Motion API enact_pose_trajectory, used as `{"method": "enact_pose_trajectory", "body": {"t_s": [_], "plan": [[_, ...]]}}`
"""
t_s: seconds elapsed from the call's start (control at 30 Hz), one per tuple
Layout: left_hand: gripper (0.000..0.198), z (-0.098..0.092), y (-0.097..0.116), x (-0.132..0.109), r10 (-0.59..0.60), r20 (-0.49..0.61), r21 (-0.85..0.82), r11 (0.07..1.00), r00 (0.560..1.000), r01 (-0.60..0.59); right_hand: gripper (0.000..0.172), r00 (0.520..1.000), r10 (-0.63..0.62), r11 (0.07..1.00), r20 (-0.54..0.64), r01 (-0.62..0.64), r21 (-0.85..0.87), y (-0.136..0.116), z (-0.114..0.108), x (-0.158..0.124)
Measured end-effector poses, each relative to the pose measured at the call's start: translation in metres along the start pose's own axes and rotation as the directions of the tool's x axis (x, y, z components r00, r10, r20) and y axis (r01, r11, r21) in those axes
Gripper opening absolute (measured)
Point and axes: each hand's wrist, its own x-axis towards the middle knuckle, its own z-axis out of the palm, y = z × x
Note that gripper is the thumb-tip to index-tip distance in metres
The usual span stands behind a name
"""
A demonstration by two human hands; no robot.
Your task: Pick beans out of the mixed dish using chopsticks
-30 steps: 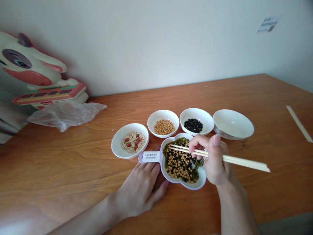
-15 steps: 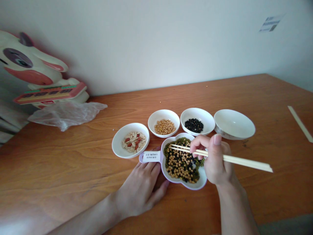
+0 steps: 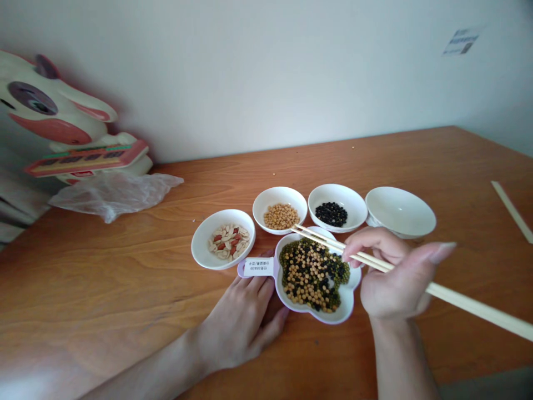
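Observation:
A flower-shaped white dish (image 3: 347, 308) holds mixed yellow, black and green beans. My right hand (image 3: 400, 280) grips a pair of wooden chopsticks (image 3: 458, 300); their tips hang over the dish's far rim, close to the bowl of yellow beans (image 3: 280, 208). My left hand (image 3: 244, 322) lies flat on the table with its fingers against the dish's left side, just under the dish's labelled handle (image 3: 256, 267). Behind stand a bowl of black beans (image 3: 337, 206), an empty white bowl (image 3: 400, 211) and a bowl of pale seeds with red bits (image 3: 222, 244).
The wooden table (image 3: 104, 278) runs to a white wall. A crumpled clear plastic bag (image 3: 112, 193) and a cartoon figure toy (image 3: 62, 128) sit at the back left. A paper chopstick sleeve (image 3: 512, 211) lies at the right edge.
My right hand has rolled and shifted right, swinging the chopstick tips up and back from over the mixed beans toward the yellow-bean bowl. The left hand has stayed put.

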Motion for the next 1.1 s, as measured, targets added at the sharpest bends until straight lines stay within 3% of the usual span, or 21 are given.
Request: {"method": "enact_pose_trajectory", "body": {"t_s": [0.13,0.73,1.1], "plan": [[0.025,0.001,0.0,0.0,0.008,-0.012,0.003,1.0,1.0,-0.008,0.092,0.995,0.01,1.0,-0.099,-0.011,-0.011,-0.001,0.007,-0.002],[0.022,0.001,0.0,0.0,-0.006,-0.012,0.004,1.0,1.0,0.006,0.087,0.998,-0.001,0.998,-0.057,-0.003,-0.067,0.0,0.01,0.0],[0.025,0.001,-0.001,0.002,-0.007,0.008,-0.003,1.0,1.0,0.007,0.09,0.998,0.055,0.998,0.026,-0.056,0.04,0.003,-0.001,0.005]]}}
